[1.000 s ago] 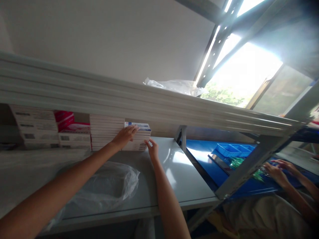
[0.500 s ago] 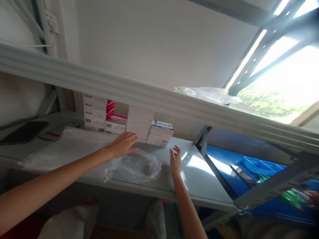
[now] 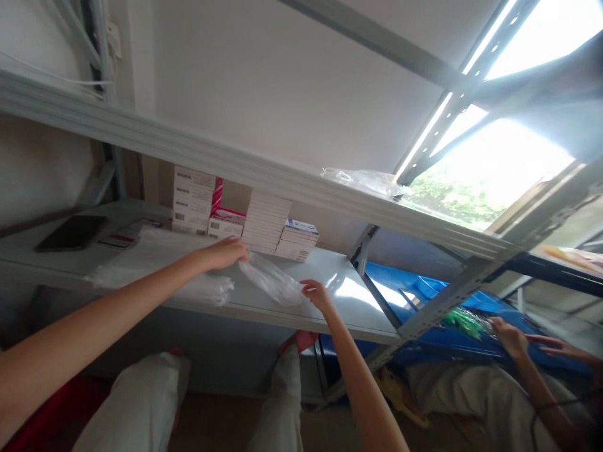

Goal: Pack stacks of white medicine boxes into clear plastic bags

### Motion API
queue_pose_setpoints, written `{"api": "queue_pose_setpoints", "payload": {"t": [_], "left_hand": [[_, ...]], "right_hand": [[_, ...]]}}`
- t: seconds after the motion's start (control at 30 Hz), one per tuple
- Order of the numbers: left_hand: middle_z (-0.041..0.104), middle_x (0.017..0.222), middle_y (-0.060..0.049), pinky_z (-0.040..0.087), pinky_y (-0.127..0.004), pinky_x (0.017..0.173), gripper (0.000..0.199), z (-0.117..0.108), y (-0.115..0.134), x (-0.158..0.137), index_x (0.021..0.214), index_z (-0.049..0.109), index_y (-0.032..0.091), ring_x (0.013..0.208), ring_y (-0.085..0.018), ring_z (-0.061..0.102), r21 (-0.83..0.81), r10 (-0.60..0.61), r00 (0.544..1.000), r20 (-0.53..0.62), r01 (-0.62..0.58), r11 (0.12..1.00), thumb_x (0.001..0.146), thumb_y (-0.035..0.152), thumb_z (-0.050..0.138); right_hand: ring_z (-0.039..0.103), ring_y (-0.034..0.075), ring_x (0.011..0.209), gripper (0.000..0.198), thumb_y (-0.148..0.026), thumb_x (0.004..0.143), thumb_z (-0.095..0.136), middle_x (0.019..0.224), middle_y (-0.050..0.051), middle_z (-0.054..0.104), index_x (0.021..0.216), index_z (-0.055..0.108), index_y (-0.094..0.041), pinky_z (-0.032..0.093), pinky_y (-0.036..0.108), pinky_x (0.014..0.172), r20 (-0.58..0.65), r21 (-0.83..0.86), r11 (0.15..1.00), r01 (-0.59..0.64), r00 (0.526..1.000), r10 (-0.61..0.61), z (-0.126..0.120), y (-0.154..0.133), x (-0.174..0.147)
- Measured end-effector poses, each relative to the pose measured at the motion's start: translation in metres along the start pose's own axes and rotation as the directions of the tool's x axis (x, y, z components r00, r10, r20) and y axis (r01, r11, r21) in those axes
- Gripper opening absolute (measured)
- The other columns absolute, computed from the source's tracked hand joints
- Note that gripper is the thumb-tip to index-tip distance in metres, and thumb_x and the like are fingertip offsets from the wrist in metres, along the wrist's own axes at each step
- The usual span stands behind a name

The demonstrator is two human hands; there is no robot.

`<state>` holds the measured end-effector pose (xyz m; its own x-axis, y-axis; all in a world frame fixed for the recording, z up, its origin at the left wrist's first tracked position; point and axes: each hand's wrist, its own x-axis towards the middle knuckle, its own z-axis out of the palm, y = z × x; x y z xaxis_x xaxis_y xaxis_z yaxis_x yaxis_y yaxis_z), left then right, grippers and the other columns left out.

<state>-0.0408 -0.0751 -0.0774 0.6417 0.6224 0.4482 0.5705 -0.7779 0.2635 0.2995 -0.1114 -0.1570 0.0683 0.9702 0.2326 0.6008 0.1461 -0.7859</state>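
A clear plastic bag (image 3: 272, 280) stretches between my two hands over the lower shelf (image 3: 339, 301). My left hand (image 3: 228, 252) is closed on its upper left end, in front of the white boxes. At the lower right end, my right hand (image 3: 316, 292) pinches the bag between thumb and fingers. More clear plastic bags (image 3: 151, 260) lie flat on the shelf under my left forearm. Behind the hands stand a tall stack of white boxes (image 3: 266, 221), a shorter stack with a blue-edged top (image 3: 296, 242), and white and pink boxes (image 3: 193, 199).
A dark phone (image 3: 70, 233) and a printed card (image 3: 127, 233) lie at the shelf's left. An upper shelf beam (image 3: 211, 154) crosses above, bearing a plastic bag (image 3: 362, 181). To the right, beyond a metal post, a co-worker's hands (image 3: 511, 339) are beside a green packet (image 3: 466, 323).
Both hands have closed on the clear bag, lifting and stretching it off the shelf. My right hand has moved left to it. The view has shifted, showing more of the co-worker.
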Motion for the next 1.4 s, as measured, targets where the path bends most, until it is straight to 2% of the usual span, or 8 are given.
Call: {"api": "queue_pose_setpoints", "payload": {"t": [0.13,0.33,0.53,0.7,0.8,0.9,1.1,1.4], "left_hand": [[0.069,0.087,-0.004,0.039,-0.03,0.09,0.025,-0.006,0.036,0.017,0.086,0.071,0.021,0.09,-0.019,0.059,0.153,0.176,0.972,0.159,-0.2,0.968,0.08,0.004,0.053],[0.067,0.095,-0.007,0.04,-0.032,0.09,0.018,0.014,0.081,0.034,0.098,0.066,0.018,0.097,-0.021,0.059,0.145,0.298,0.953,0.06,-0.303,0.942,0.087,0.011,0.054],[0.06,0.111,-0.012,0.041,-0.036,0.088,0.033,0.025,0.086,0.009,0.11,0.055,0.015,0.103,-0.025,0.055,0.011,-0.048,0.968,-0.247,0.052,0.999,0.088,0.04,0.057],[0.056,0.059,0.0,0.039,-0.026,0.059,0.046,0.055,0.068,-0.022,0.074,0.055,0.019,0.057,-0.017,0.055,-0.321,-0.382,0.923,0.041,0.374,0.87,0.088,0.061,0.041],[0.054,0.053,0.001,0.037,-0.024,0.05,0.059,0.074,0.061,-0.025,0.078,0.057,0.018,0.047,-0.014,0.05,-0.557,-0.393,0.893,0.219,0.445,0.701,0.084,0.07,0.032],[0.057,0.057,0.001,0.039,-0.024,0.049,0.055,0.078,0.06,-0.018,0.084,0.057,0.016,0.047,-0.013,0.051,-0.684,-0.437,0.879,0.188,0.437,0.584,0.082,0.068,0.036],[0.059,0.057,0.001,0.038,-0.024,0.048,0.044,0.066,0.052,-0.012,0.078,0.054,0.017,0.044,-0.012,0.051,-0.639,-0.513,0.848,0.131,0.468,0.611,0.077,0.06,0.048],[0.065,0.064,-0.002,0.032,-0.021,0.043,0.041,0.064,0.049,-0.019,0.077,0.06,0.014,0.043,-0.01,0.051,-0.622,-0.389,0.86,0.332,0.509,0.595,0.067,0.053,0.066]], "right_hand": [[0.063,0.023,0.088,0.034,-0.035,0.072,0.065,0.108,0.01,0.066,0.103,0.07,-0.022,0.051,0.035,0.072,-0.221,0.018,0.981,0.191,0.958,-0.182,0.009,-0.038,-0.019],[0.063,0.02,0.076,0.05,-0.035,0.069,0.072,0.095,0.005,0.07,0.117,0.063,-0.024,0.049,0.031,0.068,-0.072,0.155,0.955,0.253,0.967,-0.245,0.05,-0.094,-0.035],[0.045,0.013,0.043,0.033,-0.046,0.081,0.052,0.049,-0.003,0.052,0.087,0.069,-0.018,0.036,0.025,0.046,-0.151,0.205,0.973,0.104,0.986,-0.073,0.051,-0.086,-0.039],[0.037,0.01,0.04,0.051,-0.057,0.085,0.038,0.045,-0.004,0.043,0.092,0.07,-0.017,0.031,0.022,0.043,-0.162,0.395,0.915,0.08,0.987,-0.017,0.058,-0.085,-0.055],[0.036,0.008,0.041,0.056,-0.057,0.086,0.037,0.066,0.0,0.061,0.113,0.065,-0.018,0.028,0.022,0.04,-0.152,0.504,0.861,0.077,0.988,0.001,0.065,-0.093,-0.061],[0.038,0.007,0.041,0.058,-0.056,0.087,0.036,0.084,0.004,0.067,0.121,0.061,-0.018,0.03,0.022,0.04,-0.11,0.556,0.827,0.089,0.993,-0.033,0.07,-0.098,-0.066],[0.053,0.012,0.048,0.056,-0.06,0.088,0.038,0.067,0.001,0.066,0.115,0.066,-0.02,0.046,0.025,0.054,-0.057,0.502,0.857,0.117,0.993,-0.103,0.068,-0.093,-0.074],[0.057,0.013,0.051,0.048,-0.056,0.088,0.043,0.097,0.006,0.071,0.11,0.066,-0.021,0.046,0.027,0.053,-0.02,0.431,0.89,0.146,0.988,-0.152,0.071,-0.077,-0.084]]}}
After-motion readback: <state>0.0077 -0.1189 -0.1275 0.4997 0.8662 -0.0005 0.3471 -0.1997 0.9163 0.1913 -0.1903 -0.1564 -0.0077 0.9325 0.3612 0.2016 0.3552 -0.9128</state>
